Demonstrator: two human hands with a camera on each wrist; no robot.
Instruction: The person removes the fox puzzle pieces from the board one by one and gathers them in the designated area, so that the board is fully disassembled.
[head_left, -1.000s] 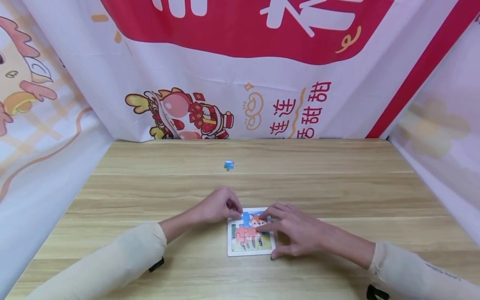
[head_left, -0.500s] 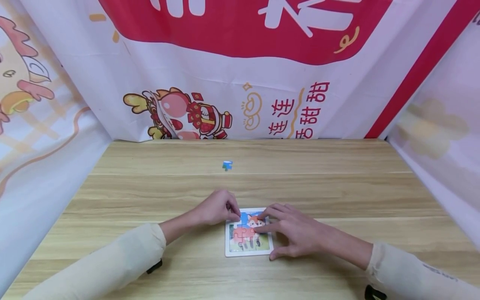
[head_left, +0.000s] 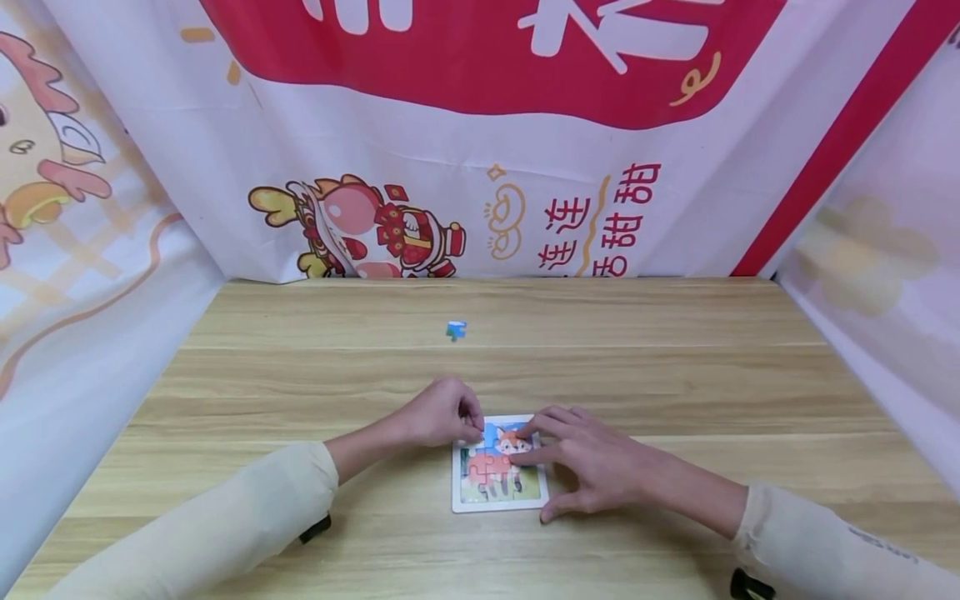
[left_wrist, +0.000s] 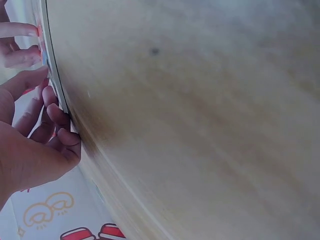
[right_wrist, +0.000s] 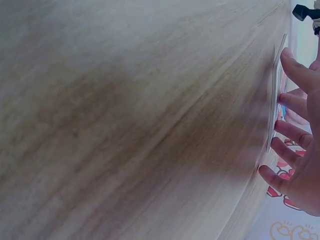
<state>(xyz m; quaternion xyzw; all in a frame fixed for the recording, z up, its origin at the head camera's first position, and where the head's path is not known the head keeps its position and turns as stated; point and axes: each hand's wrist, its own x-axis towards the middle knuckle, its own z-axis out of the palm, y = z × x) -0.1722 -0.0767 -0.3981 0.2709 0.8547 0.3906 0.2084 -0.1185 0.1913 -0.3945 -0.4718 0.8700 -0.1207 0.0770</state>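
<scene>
In the head view a white-framed jigsaw puzzle [head_left: 498, 506] with a fox picture lies flat on the wooden table. At its upper left corner my left hand [head_left: 444, 414] has thumb and index finger pinched together on a small puzzle piece, mostly hidden by the fingertips. My right hand [head_left: 592, 460] spreads over the puzzle's right side, fingertips on the fox's head and thumb by the lower right corner. The left wrist view shows the left hand [left_wrist: 37, 125] with curled fingers at the frame's edge. In the right wrist view, the right hand's fingers [right_wrist: 295, 107] extend along the frame.
One loose blue and green puzzle piece [head_left: 456, 331] lies farther back on the table [head_left: 637, 358]. A printed cloth [head_left: 480, 142] hangs behind the table's back edge, with more cloth at both sides.
My left fingertips have shifted very slightly at the puzzle's upper left corner. My right hand stays in place on the puzzle, and the loose piece has not moved.
</scene>
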